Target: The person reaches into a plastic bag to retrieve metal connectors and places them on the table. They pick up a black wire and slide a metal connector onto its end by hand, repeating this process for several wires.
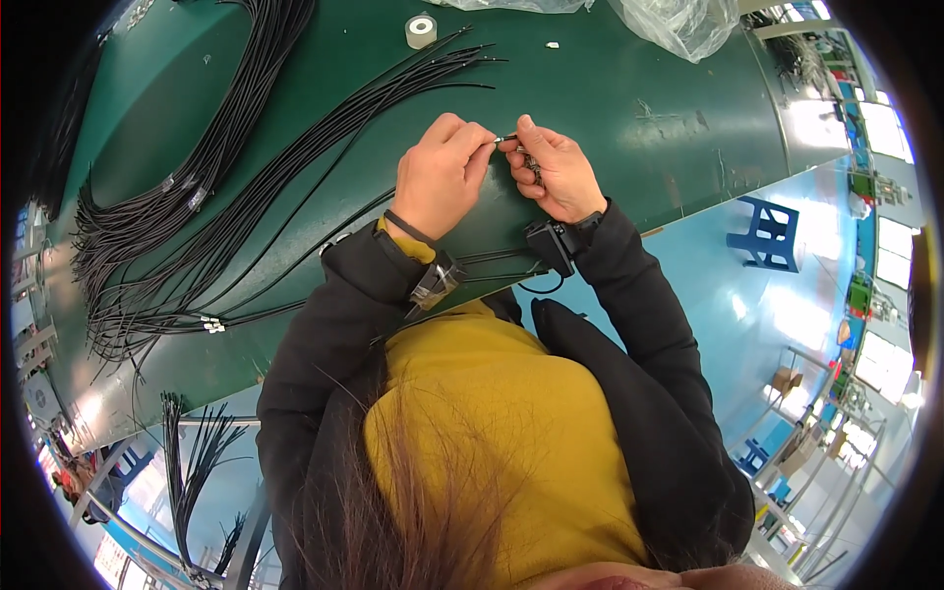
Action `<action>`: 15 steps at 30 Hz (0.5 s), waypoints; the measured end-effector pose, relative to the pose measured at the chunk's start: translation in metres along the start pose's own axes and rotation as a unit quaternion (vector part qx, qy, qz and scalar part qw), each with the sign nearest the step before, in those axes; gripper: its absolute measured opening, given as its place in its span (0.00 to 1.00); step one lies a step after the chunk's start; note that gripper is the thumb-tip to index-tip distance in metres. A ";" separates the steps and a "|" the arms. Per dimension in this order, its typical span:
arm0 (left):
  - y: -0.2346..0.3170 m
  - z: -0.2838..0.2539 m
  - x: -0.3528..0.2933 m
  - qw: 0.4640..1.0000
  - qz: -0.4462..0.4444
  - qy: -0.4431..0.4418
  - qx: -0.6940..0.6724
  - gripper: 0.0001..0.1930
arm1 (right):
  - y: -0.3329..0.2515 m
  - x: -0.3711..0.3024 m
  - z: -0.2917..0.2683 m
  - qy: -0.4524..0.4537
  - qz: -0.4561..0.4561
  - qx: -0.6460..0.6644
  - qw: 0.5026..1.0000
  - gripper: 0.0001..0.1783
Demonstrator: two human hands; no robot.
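Note:
Over the green table, my left hand (438, 182) is closed in a pinch on the end of a black cable (369, 209), which trails away toward the lower left. The cable's tip meets a small dark fitting (507, 138) pinched between the thumb and forefinger of my right hand (560, 175). Several small metal parts (531, 167) lie under the curled fingers of that same hand. Whether the fitting sits on the cable end is too small to tell. Left of my hands, a loose bundle of black cables (324, 133) fans out across the table.
A thicker tied coil of black cables (221, 128) lies farther left on the green table (629, 167). A tape roll (421, 31) and clear plastic bags (678, 25) are at the far side. Beyond the table's right edge, a blue stool (767, 234) stands on the floor.

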State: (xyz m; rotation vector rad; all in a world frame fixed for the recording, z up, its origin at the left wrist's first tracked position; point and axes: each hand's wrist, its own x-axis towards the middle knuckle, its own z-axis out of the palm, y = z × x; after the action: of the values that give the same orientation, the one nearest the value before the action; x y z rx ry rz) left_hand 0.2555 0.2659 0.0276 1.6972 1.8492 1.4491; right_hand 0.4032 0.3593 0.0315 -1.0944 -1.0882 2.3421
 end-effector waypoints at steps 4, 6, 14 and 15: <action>-0.003 0.006 -0.005 0.999 0.027 -0.007 0.028 0.04 | 0.001 -0.003 0.008 0.016 -0.001 -0.090 0.996 0.21; -0.001 0.007 -0.005 0.998 0.041 -0.009 0.038 0.03 | 0.000 -0.005 0.011 0.011 0.005 -0.154 0.988 0.22; 0.002 0.002 -0.004 0.999 -0.022 -0.012 -0.030 0.04 | -0.002 -0.011 0.007 0.004 -0.003 -0.121 0.993 0.17; 0.001 0.004 -0.003 0.999 -0.011 -0.012 -0.030 0.04 | -0.001 -0.011 0.006 -0.002 0.003 -0.120 0.993 0.17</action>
State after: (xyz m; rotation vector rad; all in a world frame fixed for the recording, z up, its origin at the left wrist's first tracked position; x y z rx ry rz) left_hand 0.2600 0.2645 0.0256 1.6548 1.7882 1.4534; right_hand 0.4053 0.3509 0.0401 -1.1756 -1.3986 2.2600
